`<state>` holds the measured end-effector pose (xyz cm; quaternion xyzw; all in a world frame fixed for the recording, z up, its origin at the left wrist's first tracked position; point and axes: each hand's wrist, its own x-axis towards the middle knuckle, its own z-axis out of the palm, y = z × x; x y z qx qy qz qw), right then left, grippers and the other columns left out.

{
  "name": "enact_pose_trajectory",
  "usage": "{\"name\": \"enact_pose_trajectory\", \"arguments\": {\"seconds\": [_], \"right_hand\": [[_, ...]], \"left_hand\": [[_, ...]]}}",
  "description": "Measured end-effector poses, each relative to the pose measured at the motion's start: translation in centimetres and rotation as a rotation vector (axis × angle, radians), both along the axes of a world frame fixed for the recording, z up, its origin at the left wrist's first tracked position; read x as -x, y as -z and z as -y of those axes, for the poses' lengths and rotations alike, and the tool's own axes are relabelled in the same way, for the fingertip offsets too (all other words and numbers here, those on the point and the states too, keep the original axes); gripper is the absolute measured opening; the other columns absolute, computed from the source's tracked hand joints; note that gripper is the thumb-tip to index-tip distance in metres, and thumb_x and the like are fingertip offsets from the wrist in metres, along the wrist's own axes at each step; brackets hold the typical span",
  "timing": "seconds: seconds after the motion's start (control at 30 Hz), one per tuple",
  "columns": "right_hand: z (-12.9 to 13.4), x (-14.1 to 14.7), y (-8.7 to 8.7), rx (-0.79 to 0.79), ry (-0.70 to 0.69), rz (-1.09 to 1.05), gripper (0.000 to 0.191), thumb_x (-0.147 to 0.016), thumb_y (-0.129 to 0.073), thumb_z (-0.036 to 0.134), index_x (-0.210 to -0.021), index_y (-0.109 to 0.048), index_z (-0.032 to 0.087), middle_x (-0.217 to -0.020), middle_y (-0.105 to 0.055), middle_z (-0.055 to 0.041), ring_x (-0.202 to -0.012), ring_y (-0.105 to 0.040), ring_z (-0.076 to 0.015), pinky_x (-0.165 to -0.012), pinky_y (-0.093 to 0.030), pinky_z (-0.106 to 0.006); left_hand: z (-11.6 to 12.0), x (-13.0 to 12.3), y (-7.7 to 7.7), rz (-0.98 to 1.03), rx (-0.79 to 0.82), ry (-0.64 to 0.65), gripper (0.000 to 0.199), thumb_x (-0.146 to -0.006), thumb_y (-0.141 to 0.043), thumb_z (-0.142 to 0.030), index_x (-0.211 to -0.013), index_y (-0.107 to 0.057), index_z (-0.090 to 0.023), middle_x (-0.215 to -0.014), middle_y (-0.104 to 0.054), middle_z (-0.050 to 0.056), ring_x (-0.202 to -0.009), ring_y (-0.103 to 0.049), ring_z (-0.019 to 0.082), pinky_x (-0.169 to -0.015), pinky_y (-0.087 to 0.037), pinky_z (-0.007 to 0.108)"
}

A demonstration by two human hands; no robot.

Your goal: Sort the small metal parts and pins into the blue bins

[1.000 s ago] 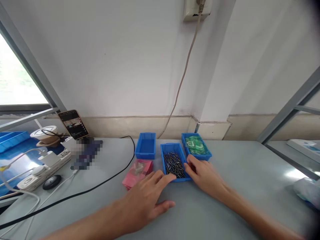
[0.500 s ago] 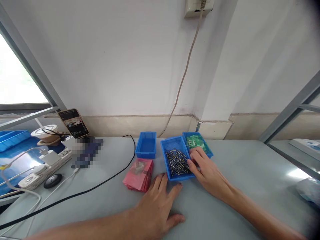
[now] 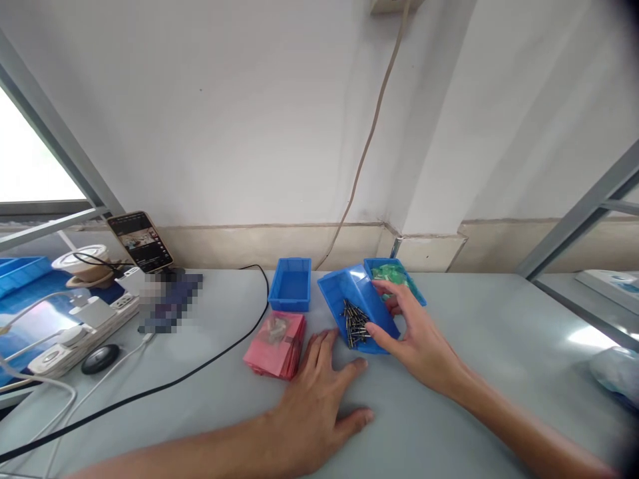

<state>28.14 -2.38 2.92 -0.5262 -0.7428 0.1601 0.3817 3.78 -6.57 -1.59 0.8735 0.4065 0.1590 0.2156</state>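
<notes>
A blue bin of dark metal pins is tilted, its right side raised, and the pins lie gathered at the near end. My right hand grips this bin by its raised right wall, fingers behind and thumb over the inside. My left hand rests on the table with its fingers spread, holding nothing. Its fingertips are beside a stack of red packets. Behind my right hand, a smaller blue bin holds green bags.
An empty blue bin stands behind the red packets. On the left are a black cable, a mouse, a power strip, a propped phone and a lidded cup. A metal frame slants at the right.
The bin of pins has been tipped up on its right side by my right hand, and its pins have shifted together. My left hand has stayed nearly in place.
</notes>
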Motion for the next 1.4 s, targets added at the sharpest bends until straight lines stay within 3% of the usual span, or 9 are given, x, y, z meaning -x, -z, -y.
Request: {"name": "enact_pose_trajectory", "arguments": {"seconds": [0.27, 0.67, 1.13, 1.3, 1.4], "right_hand": [[-0.3, 0.1, 0.3, -0.105, -0.070, 0.091, 0.066, -0.101, -0.067, 0.040, -0.159, -0.037, 0.034, -0.138, -0.059, -0.0126, -0.113, -0.064, -0.0307, -0.097, -0.060, -0.050], [-0.2, -0.2, 0.2, -0.201, -0.134, 0.171, 0.067, -0.103, -0.067, 0.042, -0.162, -0.037, 0.034, -0.152, -0.057, -0.0125, -0.138, -0.056, -0.0349, -0.111, -0.054, -0.055], [-0.2, -0.3, 0.1, -0.327, -0.100, 0.176, 0.061, -0.102, -0.065, 0.033, -0.160, -0.043, 0.035, -0.148, -0.063, -0.0119, -0.136, -0.061, -0.0354, -0.112, -0.053, -0.056], [-1.8, -0.1, -1.9, -0.197, -0.023, 0.214, 0.060, -0.101, -0.066, 0.042, -0.157, -0.045, 0.030, -0.144, -0.066, -0.0118, -0.115, -0.072, -0.0298, -0.095, -0.061, -0.044], [-3.7, 1.1, -4.0, -0.118, 0.073, 0.341, 0.044, -0.105, -0.056, 0.036, -0.147, -0.055, 0.026, -0.133, -0.074, -0.0105, -0.104, -0.076, -0.0286, -0.090, -0.058, -0.040]], "left_hand": [[0.1, -0.1, -0.2, 0.032, -0.003, -0.014, 0.060, -0.097, -0.070, -0.056, -0.152, -0.056, -0.034, -0.169, -0.027, 0.015, -0.158, -0.025, 0.047, -0.121, -0.037, 0.074], [0.0, -0.2, 0.0, 0.038, -0.020, -0.027, 0.068, -0.094, -0.075, -0.053, -0.155, -0.053, -0.036, -0.174, -0.020, 0.013, -0.157, -0.026, 0.048, -0.122, -0.036, 0.074], [-0.1, -0.3, -0.2, -0.019, -0.014, -0.002, 0.076, -0.096, -0.071, -0.056, -0.162, -0.045, -0.029, -0.177, -0.022, 0.013, -0.161, -0.020, 0.047, -0.125, -0.030, 0.077], [-0.3, -0.2, 0.1, -0.039, -0.050, 0.042, 0.074, -0.101, -0.064, -0.057, -0.163, -0.042, -0.025, -0.178, -0.019, 0.015, -0.163, -0.018, 0.046, -0.127, -0.025, 0.077], [-0.3, -0.2, -0.1, -0.057, -0.071, 0.065, 0.074, -0.102, -0.062, -0.057, -0.164, -0.041, -0.024, -0.178, -0.022, 0.016, -0.164, -0.020, 0.043, -0.130, -0.022, 0.074]]}}
